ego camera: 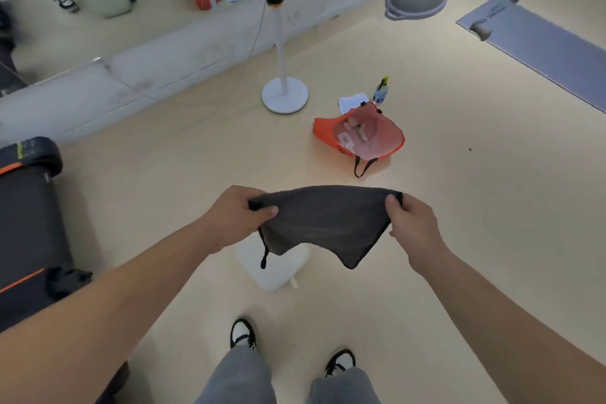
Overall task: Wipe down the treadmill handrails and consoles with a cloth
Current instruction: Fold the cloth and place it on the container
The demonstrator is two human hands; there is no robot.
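Grey cloth [323, 223] hangs stretched at centre frame, left hand [236, 216] and right hand [411, 223] each pinching a top corner; treadmill [29, 206] sits at left edge.

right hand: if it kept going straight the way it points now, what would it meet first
Beyond the cloth that the right hand pinches, the orange bag lies in that line, but it sits lower on the floor, so the hand might pass over it.
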